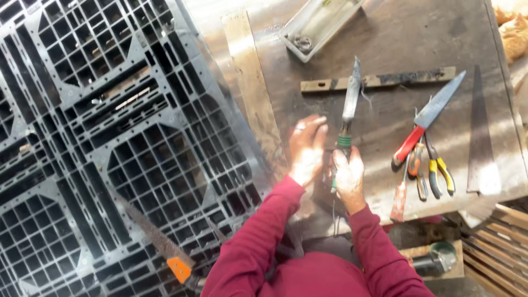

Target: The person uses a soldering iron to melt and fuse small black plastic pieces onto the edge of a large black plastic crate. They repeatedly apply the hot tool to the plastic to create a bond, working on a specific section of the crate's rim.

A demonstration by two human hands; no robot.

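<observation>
A tool (350,99) w/ a flat grey blade and green-banded handle is gripped in the right hand (348,179), fist closed round the handle, blade pointing up & away over the bench (385,38). The left hand (307,148) is held open just beside it, fingers loosely together, palm toward the handle; contact w/ the tool can't be told.

Risks, as judged: the blade tip is raised near a rusty bar (379,80), so a slip fwd could knock it. The left hand's fingers are close to the blade base; a twist of the right wrist could nick them. A knife (429,115) w/ red handle, pliers (437,168) & a saw blade (479,137) are lying loose at the bench edge, near the right forearm; an elbow swing could sweep them off.

Pose: both arms in red sleeves are bent, reaching fwd from the body, wrists near each other over the bench's near edge. A black pallet (110,137) is seen at left, w/ a saw (157,239) on it.
</observation>
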